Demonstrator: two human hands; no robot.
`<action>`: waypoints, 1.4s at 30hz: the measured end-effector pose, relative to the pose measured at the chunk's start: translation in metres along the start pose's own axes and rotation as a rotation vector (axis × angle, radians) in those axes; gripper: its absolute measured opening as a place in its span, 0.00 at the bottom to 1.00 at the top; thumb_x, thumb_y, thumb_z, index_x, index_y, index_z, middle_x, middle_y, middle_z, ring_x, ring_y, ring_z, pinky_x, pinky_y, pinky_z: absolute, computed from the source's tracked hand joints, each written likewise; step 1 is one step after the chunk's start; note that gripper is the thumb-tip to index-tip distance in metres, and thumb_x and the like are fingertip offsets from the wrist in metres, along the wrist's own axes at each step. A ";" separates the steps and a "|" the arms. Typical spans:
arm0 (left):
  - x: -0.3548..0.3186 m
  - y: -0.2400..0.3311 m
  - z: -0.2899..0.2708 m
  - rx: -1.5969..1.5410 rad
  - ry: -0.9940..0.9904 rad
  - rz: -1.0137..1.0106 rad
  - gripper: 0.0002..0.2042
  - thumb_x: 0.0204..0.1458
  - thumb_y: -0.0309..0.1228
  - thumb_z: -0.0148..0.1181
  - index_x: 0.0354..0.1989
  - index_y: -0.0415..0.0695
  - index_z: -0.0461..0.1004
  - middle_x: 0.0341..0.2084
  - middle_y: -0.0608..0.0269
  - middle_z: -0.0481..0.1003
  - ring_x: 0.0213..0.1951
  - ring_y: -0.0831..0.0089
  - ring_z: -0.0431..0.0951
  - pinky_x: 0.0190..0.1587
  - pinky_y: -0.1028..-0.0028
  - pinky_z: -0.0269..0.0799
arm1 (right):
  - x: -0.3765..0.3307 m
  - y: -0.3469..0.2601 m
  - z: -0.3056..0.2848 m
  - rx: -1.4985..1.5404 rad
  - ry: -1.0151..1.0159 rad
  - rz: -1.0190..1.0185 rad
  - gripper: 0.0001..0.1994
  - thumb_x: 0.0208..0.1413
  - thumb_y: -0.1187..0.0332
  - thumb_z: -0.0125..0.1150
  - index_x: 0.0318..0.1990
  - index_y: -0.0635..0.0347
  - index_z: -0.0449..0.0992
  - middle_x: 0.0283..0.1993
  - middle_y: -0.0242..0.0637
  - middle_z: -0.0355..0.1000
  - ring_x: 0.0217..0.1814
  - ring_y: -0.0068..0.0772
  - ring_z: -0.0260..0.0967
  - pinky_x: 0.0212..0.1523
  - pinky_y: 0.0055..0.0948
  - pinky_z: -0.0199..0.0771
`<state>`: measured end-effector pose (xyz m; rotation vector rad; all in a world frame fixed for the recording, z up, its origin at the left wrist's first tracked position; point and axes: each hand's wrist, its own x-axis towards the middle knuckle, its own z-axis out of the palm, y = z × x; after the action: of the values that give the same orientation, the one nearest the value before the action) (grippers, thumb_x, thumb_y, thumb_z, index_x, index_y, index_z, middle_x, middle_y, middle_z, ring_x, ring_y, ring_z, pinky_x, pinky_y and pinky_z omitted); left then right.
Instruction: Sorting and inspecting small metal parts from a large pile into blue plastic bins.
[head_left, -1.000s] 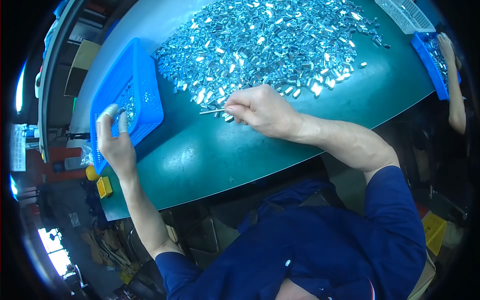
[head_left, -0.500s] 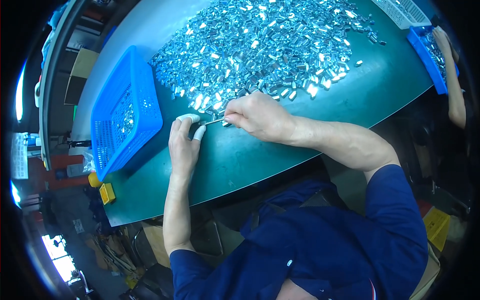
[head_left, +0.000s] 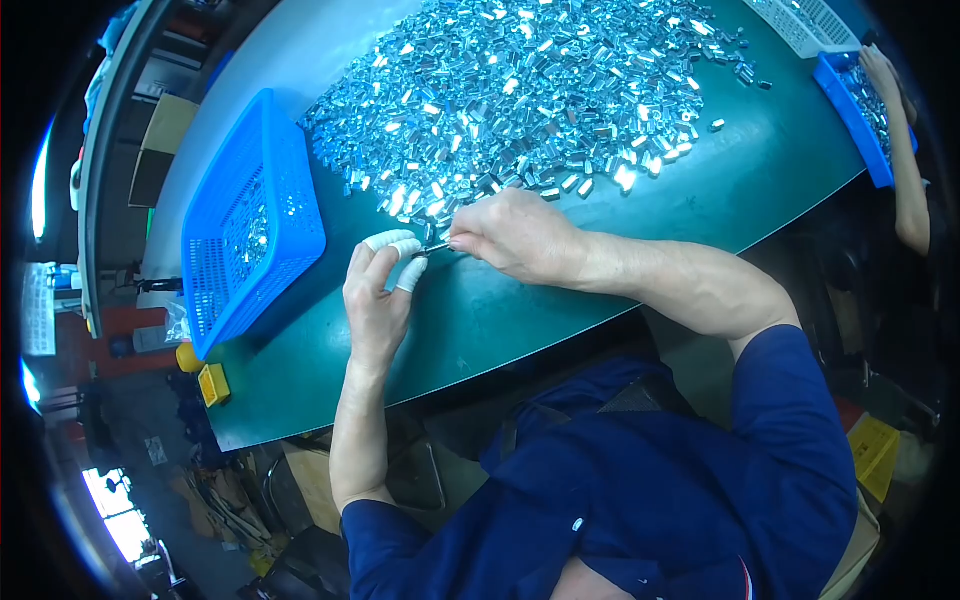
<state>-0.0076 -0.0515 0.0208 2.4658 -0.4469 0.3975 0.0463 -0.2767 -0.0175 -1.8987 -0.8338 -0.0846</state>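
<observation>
My left hand, white covers on its fingertips, pinches a small metal piece whose exact shape is mostly hidden by the fingers. From the other side my right hand grips a thin metal rod, its tip reaching the piece at the left fingertips. Both hands are just above the table's near part, at the front edge of a large heap of small shiny metal pieces. Another such piece stands right beside the left fingertips.
A blue perforated basket with metal pieces inside stands left on the green table. A small yellow box sits at the left edge. At the far right, another person's hand reaches into a blue tray near a white basket.
My left hand has moved slightly right toward the right hand, and its fingers have closed around a piece at the rod's tip. The right hand has barely moved.
</observation>
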 end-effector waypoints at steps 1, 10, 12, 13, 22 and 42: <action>0.001 0.001 0.000 0.035 -0.011 0.037 0.10 0.50 0.20 0.72 0.41 0.39 0.81 0.44 0.55 0.81 0.46 0.58 0.81 0.50 0.65 0.76 | 0.000 0.000 -0.001 0.000 0.001 0.000 0.09 0.62 0.65 0.63 0.33 0.61 0.81 0.31 0.52 0.78 0.37 0.59 0.78 0.38 0.52 0.76; 0.005 0.014 0.004 0.062 -0.087 0.168 0.11 0.46 0.20 0.73 0.38 0.40 0.80 0.39 0.56 0.80 0.42 0.56 0.79 0.44 0.61 0.76 | 0.003 -0.005 -0.011 0.234 -0.268 0.193 0.15 0.69 0.64 0.53 0.33 0.63 0.78 0.22 0.35 0.78 0.22 0.28 0.77 0.28 0.34 0.77; 0.006 0.013 -0.001 0.091 -0.088 0.158 0.11 0.46 0.20 0.73 0.38 0.40 0.80 0.39 0.56 0.80 0.42 0.55 0.79 0.44 0.61 0.76 | 0.004 -0.009 -0.012 0.216 -0.222 0.181 0.14 0.65 0.66 0.57 0.29 0.63 0.80 0.22 0.41 0.78 0.28 0.47 0.80 0.36 0.44 0.77; 0.006 0.012 -0.008 0.150 -0.073 0.167 0.11 0.46 0.20 0.73 0.38 0.40 0.80 0.39 0.56 0.80 0.42 0.56 0.79 0.45 0.62 0.76 | 0.005 -0.011 -0.014 0.217 -0.222 0.180 0.14 0.65 0.66 0.57 0.29 0.63 0.80 0.22 0.41 0.78 0.28 0.47 0.80 0.36 0.44 0.77; 0.037 -0.023 -0.114 0.761 0.490 0.102 0.10 0.54 0.22 0.69 0.45 0.40 0.82 0.44 0.53 0.81 0.49 0.56 0.80 0.53 0.61 0.75 | 0.009 -0.014 -0.022 0.235 -0.028 0.218 0.12 0.69 0.63 0.56 0.39 0.62 0.81 0.26 0.35 0.79 0.23 0.28 0.76 0.27 0.31 0.75; -0.003 -0.015 -0.005 0.324 -0.171 0.024 0.12 0.48 0.26 0.73 0.43 0.43 0.83 0.33 0.59 0.76 0.39 0.59 0.77 0.41 0.62 0.74 | 0.002 -0.010 -0.009 0.033 -0.072 0.154 0.11 0.64 0.63 0.61 0.37 0.61 0.82 0.30 0.49 0.79 0.36 0.56 0.79 0.38 0.51 0.77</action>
<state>-0.0056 -0.0361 0.0161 2.8254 -0.5173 0.2883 0.0448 -0.2808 -0.0046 -1.9371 -0.7301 0.0924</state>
